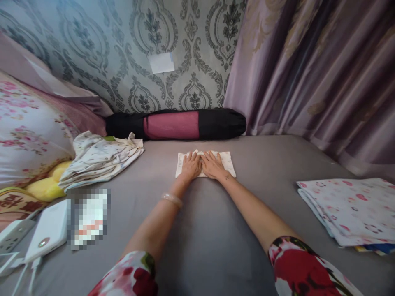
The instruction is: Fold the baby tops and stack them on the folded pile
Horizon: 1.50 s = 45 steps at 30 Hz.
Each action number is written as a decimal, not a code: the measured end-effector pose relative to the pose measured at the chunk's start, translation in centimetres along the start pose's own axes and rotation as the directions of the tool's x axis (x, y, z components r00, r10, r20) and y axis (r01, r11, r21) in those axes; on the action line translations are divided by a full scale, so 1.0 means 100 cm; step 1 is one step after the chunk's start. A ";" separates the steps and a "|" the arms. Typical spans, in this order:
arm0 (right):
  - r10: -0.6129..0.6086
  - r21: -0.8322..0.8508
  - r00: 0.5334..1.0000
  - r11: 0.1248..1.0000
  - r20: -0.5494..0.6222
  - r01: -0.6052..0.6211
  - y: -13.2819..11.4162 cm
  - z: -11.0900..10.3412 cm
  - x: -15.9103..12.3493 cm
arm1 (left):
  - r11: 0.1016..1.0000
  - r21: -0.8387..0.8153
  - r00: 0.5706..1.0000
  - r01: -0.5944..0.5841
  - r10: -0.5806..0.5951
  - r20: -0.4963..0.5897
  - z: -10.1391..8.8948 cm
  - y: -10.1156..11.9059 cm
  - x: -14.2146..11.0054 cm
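Note:
A small folded white cloth [228,163] with a faint print lies flat on the grey sheet, partly covered by both hands. My left hand [191,165] rests palm down on its left half, fingers stretched out and pointing away from me. Beside it, my right hand [212,165] presses flat on the middle and right of the cloth, its fingers apart. The two hands almost touch at the thumbs. What is under the palms is hidden.
On the left lie a pile of printed cloths [101,158], a floral pillow [27,135], a white power bank [49,230] with cables and a power strip [15,236]. Folded printed fabric [352,207] lies on the right. A black and pink bag [173,125] runs along the wall.

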State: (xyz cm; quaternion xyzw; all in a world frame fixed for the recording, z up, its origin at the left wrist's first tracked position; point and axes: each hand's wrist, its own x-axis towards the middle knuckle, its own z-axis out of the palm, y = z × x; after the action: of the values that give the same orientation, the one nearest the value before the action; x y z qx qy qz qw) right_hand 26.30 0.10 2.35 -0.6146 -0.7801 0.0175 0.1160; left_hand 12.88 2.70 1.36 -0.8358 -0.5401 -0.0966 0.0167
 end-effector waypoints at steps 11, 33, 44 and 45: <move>0.046 -0.003 0.996 0.999 0.077 -0.046 0.001 0.007 0.002 | 0.999 0.007 0.999 0.033 -0.033 -0.016 0.013 -0.004 -0.001; 0.276 -0.019 0.960 0.961 -0.040 -0.277 0.000 0.007 -0.007 | 0.984 -0.064 0.977 0.165 -0.172 -0.124 0.012 -0.005 -0.009; 0.434 -0.015 0.900 0.900 -0.048 -0.435 0.019 0.002 -0.010 | 0.941 -0.060 0.933 0.332 -0.337 -0.126 0.003 -0.013 -0.016; 0.434 -0.013 0.900 0.900 -0.042 -0.435 0.020 0.003 -0.010 | 0.940 -0.057 0.933 0.337 -0.341 -0.111 0.003 -0.012 -0.016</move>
State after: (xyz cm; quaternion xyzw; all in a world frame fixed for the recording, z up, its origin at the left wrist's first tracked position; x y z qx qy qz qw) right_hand 28.34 -0.36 1.57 -0.7745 -0.6213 0.0225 0.1171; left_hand 11.15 1.80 0.71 -0.7231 -0.6723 -0.1580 0.0165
